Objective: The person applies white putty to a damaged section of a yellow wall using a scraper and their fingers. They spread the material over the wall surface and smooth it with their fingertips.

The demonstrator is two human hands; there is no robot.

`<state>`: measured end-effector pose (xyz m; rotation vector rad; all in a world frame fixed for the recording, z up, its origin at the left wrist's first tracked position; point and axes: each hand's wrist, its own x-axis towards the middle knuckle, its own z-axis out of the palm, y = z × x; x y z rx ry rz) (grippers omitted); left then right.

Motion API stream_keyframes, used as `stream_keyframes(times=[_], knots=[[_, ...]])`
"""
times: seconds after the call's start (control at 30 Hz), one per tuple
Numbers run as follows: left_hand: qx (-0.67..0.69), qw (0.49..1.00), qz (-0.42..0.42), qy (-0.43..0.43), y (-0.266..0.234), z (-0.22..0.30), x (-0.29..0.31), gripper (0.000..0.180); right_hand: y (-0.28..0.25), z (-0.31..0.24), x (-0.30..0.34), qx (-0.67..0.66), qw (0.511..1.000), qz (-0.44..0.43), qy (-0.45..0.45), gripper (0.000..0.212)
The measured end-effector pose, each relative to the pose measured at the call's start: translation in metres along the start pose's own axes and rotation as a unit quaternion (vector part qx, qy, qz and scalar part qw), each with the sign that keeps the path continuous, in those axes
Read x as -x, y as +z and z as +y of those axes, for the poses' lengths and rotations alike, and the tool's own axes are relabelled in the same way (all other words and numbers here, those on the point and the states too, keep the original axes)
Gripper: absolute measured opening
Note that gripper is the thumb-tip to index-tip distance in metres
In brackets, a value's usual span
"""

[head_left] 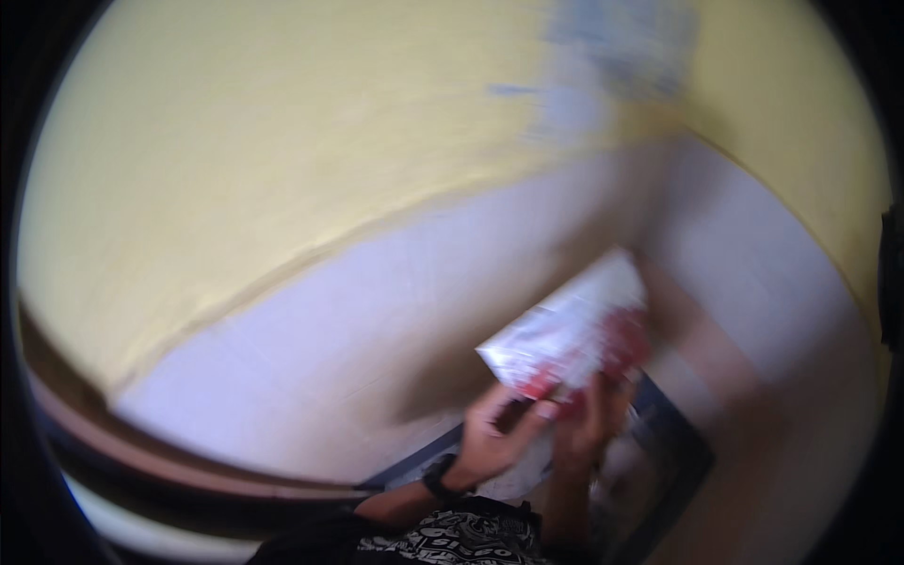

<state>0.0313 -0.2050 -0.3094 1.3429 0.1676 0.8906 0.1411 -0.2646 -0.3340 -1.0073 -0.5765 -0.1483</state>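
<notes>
A shiny white plastic packet [570,315] with red patches along its lower side is held up in front of me, blurred by motion. My left hand [494,438] pinches its lower left edge between thumb and fingers. Around the lower right part, my right hand [593,419] is closed on the same packet. What is inside the packet cannot be made out. A dark watch [443,478] sits on my left wrist.
A yellow wall [245,151] with pale lilac lower panels [377,292] meets another wall in a corner ahead. Blue-grey smears [621,47] mark the upper wall. Below my hands lies a dark-framed object [683,443], partly hidden. A brown ledge [151,452] curves along the left.
</notes>
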Motion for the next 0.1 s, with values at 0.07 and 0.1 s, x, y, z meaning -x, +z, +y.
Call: stream_keyframes(times=[0.07,0.1], knots=[[-0.065,0.996,0.025,0.057,0.002,-0.010,0.004,0.032,-0.008,0.009,0.004,0.150,0.988,-0.031,-0.028,0.043],[-0.123,0.987,0.012,0.106,-0.002,-0.014,0.005,0.035,0.010,0.028,0.006,0.110,0.991,-0.066,-0.044,0.043]])
